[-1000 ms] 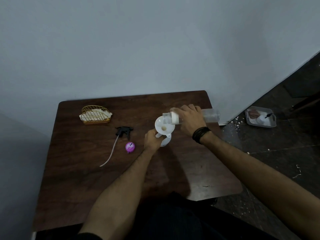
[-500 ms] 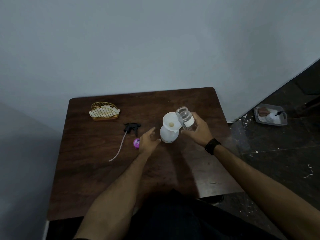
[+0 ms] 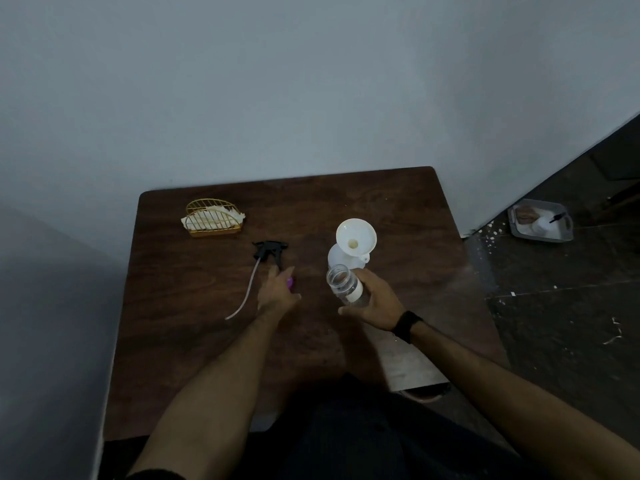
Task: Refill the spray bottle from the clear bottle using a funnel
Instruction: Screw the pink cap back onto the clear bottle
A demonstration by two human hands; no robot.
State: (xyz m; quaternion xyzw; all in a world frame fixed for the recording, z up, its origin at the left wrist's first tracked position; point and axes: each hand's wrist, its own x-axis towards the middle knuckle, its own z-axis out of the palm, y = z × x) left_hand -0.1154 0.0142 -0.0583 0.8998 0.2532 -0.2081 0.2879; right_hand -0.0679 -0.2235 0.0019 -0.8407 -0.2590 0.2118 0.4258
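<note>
Wrapped around the clear bottle (image 3: pixel 344 285), the right hand (image 3: pixel 375 301) has it held just off upright, open mouth tipped up and to the far left, no cap on it. Over on the left, the left hand (image 3: pixel 277 292) is spread loose and flat over the table (image 3: pixel 398 202), fingers extended, holding nothing, and its fingertips are right at the purple cap (image 3: pixel 290 281), which peeks out beside them. That cap looks like the next target, and the left hand is clearly the nearer one for it. Just beyond the fingers lies the black trigger sprayer head (image 3: pixel 268 249), its dip tube trailing back toward the near left. Now the spray bottle (image 3: pixel 337 256): white, standing just beyond the clear bottle, touching or nearly so, with the white funnel (image 3: pixel 356 237) seated in its neck. Pouring looks finished, judging by the bottle held upright. From here, the cap has to travel right to the open mouth. Far left, a gold wire holder (image 3: pixel 213 218) with napkins sits well apart.
</note>
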